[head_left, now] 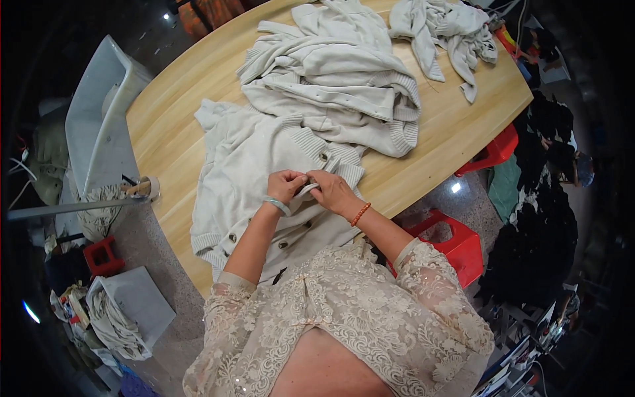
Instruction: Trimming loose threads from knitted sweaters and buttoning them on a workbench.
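Note:
A light grey knitted cardigan (245, 155) with dark buttons lies spread on the wooden table (456, 126) in front of me. Its ribbed button band is pinched up between my two hands, near the garment's middle. My left hand (286, 186), with a pale bangle at the wrist, has its fingers closed on the band. Close against it, my right hand (333, 194), with a red bead bracelet, grips the same band. The fingertips nearly meet, and the exact spot they hold is partly hidden. Several buttons show along the cardigan's front edges.
Beyond the cardigan lies a heap of similar grey knitwear (324, 73), with more pieces (443, 33) at the far right. A white bin (99, 112) stands left of the table. Red stools (456, 245) are at the right. A white container (155, 304) holds cloth at lower left.

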A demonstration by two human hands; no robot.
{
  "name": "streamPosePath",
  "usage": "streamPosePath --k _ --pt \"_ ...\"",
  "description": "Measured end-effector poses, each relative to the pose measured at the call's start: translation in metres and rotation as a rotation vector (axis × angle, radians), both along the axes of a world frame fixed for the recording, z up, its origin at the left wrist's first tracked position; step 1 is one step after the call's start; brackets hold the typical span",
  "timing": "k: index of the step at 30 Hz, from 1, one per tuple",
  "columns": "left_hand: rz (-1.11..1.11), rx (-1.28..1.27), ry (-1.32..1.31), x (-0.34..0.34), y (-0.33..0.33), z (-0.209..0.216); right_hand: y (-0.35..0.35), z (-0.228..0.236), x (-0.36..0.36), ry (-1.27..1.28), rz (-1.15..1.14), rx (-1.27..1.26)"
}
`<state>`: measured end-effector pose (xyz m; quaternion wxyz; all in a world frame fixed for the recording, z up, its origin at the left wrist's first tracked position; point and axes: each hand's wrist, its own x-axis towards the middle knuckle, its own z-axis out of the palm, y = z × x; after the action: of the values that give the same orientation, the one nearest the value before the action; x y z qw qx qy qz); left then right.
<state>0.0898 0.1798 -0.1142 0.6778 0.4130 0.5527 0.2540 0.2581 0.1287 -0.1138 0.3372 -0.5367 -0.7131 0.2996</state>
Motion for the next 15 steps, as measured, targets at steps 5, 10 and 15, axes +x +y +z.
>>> streamPosePath --k 5,10,15 --pt "-0.217 0.155 -0.182 -0.008 -0.011 0.011 -0.003 0.001 0.006 -0.062 0.077 -0.08" --pt "-0.398 0.449 0.313 -0.018 -0.018 0.016 0.003 0.002 0.011 -0.01 0.16 -0.141" --pt "-0.337 0.29 0.146 -0.02 -0.016 0.002 0.005 -0.01 0.016 0.045 0.199 -0.133"
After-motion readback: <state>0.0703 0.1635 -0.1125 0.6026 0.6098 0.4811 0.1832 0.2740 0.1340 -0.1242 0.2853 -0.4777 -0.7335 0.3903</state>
